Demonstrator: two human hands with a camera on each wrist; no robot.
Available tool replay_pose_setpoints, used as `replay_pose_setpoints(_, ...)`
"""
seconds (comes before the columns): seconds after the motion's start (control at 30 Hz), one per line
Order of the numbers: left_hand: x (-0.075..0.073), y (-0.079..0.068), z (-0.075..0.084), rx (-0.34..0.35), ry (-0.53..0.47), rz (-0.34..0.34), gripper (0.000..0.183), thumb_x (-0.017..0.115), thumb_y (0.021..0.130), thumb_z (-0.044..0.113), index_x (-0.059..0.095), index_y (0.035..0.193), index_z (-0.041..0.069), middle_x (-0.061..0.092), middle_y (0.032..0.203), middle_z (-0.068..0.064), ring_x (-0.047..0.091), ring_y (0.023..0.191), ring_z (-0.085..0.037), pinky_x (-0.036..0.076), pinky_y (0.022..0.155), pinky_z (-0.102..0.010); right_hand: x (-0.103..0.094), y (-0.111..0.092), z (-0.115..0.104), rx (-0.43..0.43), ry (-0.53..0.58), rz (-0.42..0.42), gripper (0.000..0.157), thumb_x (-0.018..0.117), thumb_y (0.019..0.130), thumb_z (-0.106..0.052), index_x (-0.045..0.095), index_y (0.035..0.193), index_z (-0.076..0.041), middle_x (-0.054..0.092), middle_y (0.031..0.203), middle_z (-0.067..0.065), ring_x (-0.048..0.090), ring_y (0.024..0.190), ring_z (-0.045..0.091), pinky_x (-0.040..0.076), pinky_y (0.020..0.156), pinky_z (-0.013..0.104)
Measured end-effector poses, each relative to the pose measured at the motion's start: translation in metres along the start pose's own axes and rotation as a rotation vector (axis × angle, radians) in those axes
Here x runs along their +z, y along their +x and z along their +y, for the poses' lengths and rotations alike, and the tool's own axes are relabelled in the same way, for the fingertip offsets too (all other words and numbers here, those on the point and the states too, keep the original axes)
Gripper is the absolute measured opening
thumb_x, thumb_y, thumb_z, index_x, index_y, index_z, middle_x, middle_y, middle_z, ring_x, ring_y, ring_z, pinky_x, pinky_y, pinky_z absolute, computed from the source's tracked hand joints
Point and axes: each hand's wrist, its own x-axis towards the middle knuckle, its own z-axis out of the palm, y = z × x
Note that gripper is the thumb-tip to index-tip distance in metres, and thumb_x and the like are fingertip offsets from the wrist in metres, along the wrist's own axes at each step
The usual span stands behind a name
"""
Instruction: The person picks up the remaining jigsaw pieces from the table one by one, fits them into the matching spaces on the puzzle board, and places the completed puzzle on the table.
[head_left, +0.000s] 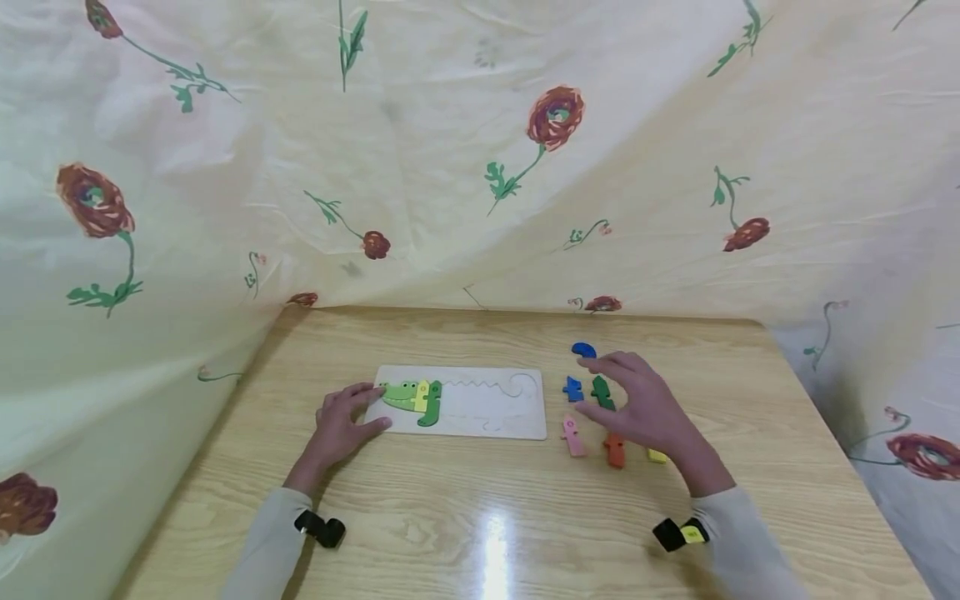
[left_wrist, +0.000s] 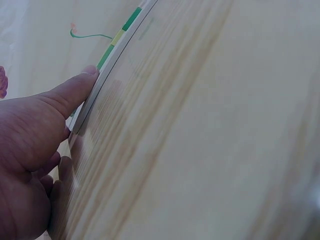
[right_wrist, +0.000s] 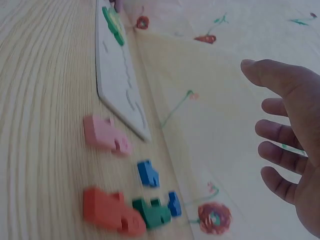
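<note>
A pale puzzle board (head_left: 465, 421) lies on the table, with a light green crocodile-head piece (head_left: 400, 395), a yellow piece (head_left: 422, 395) and a dark green leg piece (head_left: 431, 407) set in its left part. My left hand (head_left: 347, 427) rests on the board's left end, thumb (left_wrist: 82, 87) against its near edge. My right hand (head_left: 643, 404) hovers above loose pieces, fingers spread and holding nothing. Around it lie a blue curved piece (head_left: 583, 349), a small blue piece (head_left: 573, 389), a green piece (right_wrist: 152, 214), a pink piece (right_wrist: 106, 135), a red-orange piece (right_wrist: 112, 212) and a partly hidden yellow piece (head_left: 657, 456).
The wooden table (head_left: 420, 517) extends in front of the board and to both sides. A flower-printed cloth (head_left: 450, 150) hangs behind it and along both sides. Black straps with small devices (head_left: 321, 528) are on both wrists.
</note>
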Motion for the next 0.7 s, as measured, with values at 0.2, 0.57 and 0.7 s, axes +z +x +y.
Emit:
replay_pose_setpoints(0.2,0.000,0.001,-0.001,-0.006,-0.002,-0.001,0.065,0.080,0.088,0.041,0.058,0.146,0.021,0.044,0.158,-0.013,0.028,0.142,-0.040,0.019,0.103,-0.058,-0.018,-0.027,0.025,0.065,-0.036,0.011,0.063,0.089,0.081,-0.028,0.065,0.136,-0.009,0.065,0.123,0.011,0.058,0.113,0.032,0.050,0.086,0.057)
replay_pose_setpoints(0.57,-0.001,0.002,-0.001,0.000,0.001,-0.001,0.064,0.078,0.089,0.042,0.058,0.146,0.021,0.044,0.157,-0.013,0.031,0.139,-0.039,0.020,0.102,-0.056,-0.033,-0.068,0.063,0.216,-0.028,-0.035,0.065,0.085,0.086,-0.033,0.061,0.141,-0.009,0.064,0.129,0.017,0.059,0.111,0.035,0.051,0.084,0.056)
replay_pose_setpoints(0.7,0.000,0.002,-0.001,-0.010,0.000,-0.011,0.065,0.078,0.090,0.043,0.057,0.147,0.022,0.044,0.157,-0.013,0.030,0.140,-0.038,0.020,0.102,-0.056,-0.033,-0.077,0.069,0.281,-0.019,-0.090,0.068,0.082,0.087,-0.039,0.059,0.142,-0.005,0.061,0.132,0.023,0.058,0.113,0.041,0.051,0.086,0.062)
